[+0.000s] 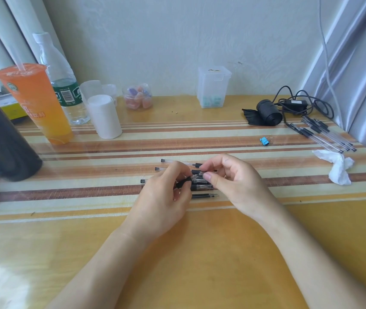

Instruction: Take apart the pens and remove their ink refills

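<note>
At the middle of the table my left hand (166,192) grips the black grip section of a clear-barrelled pen (185,181). My right hand (229,181) pinches that pen's clear tip end between thumb and fingers. Under and behind the hands lie several more clear pens with black ends (177,162), partly hidden. A thin black ink refill (204,195) lies just in front of them. A second pile of several clear pens (327,136) rests at the far right of the table.
An orange drink cup (37,103), a water bottle (62,81) and a white roll (104,117) stand at the back left. A dark object (1,139) sits at the left edge. A blue binder clip (264,141), crumpled tissue (338,166), black roll (267,112) and cable (300,103) lie right.
</note>
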